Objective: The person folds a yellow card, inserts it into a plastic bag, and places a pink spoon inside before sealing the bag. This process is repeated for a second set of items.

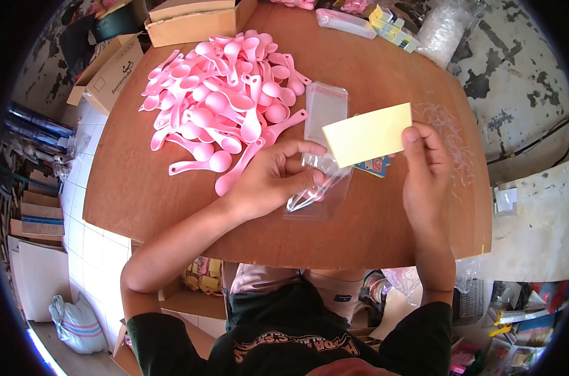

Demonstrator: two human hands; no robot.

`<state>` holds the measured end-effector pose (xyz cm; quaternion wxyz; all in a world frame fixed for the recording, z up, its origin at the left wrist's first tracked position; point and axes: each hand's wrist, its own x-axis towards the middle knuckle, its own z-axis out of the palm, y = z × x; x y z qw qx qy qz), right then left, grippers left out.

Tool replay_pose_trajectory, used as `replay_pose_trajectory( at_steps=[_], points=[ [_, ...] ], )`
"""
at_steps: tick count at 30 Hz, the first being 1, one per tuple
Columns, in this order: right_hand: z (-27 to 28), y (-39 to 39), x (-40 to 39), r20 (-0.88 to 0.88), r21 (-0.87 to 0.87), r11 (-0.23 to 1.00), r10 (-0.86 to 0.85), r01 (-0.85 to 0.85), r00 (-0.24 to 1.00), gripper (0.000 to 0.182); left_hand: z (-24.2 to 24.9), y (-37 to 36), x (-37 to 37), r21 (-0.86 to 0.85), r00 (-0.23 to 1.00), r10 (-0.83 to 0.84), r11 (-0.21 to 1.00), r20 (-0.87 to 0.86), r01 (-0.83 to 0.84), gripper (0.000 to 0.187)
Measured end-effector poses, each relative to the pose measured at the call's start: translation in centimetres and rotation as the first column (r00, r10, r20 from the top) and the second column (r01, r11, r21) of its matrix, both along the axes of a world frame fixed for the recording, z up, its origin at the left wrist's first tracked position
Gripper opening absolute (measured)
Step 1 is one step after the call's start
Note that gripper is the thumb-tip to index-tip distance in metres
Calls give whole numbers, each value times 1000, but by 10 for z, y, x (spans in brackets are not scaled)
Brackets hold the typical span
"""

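My left hand [272, 178] pinches a small clear plastic bag [306, 199] between thumb and fingers, above the table's near middle. In my right hand [427, 166] is a pale yellow card [369, 135], gripped at its right end by thumb and fingers. The card's left end reaches over toward the bag's upper edge. Behind and below the card lie blue printed cards [376, 167], partly covered by it. A stack of clear plastic bags [325, 113] rests just beyond my left fingers. Pink spoons [215, 103] are heaped to the left, several close to my left wrist.
The brown table [190, 232] has a curved edge. A cardboard box [193, 22] stands at its back left, another box [112, 75] beside it. Thin clear strips [453, 141] are scattered at the right. A plastic-wrapped pack [346, 24] and small yellow boxes [391, 26] sit at the back.
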<state>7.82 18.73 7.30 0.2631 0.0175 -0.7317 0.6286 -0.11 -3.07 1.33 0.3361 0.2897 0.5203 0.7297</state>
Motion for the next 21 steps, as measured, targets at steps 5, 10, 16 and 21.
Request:
replay_pose_trajectory(
  at_steps=[5, 10, 16, 21],
  points=[
    [-8, 17, -2, -23, 93, 981, -169, 171, 985, 19, 2, 3, 3, -129, 995, -93, 987, 44, 98, 43],
    [-9, 13, 1, 186, 140, 990, -45, 19, 982, 20, -3, 5, 3, -146, 998, -58, 988, -14, 56, 50],
    [-17, 13, 2, 232, -3, 1000, 15, -14, 973, 23, 9, 3, 3, -190, 986, -95, 979, -140, 67, 53],
    [-21, 10, 1, 199, -88, 996, 10, 8, 980, 24, 6, 5, 6, -58, 983, -15, 998, -181, 4, 54]
  ],
)
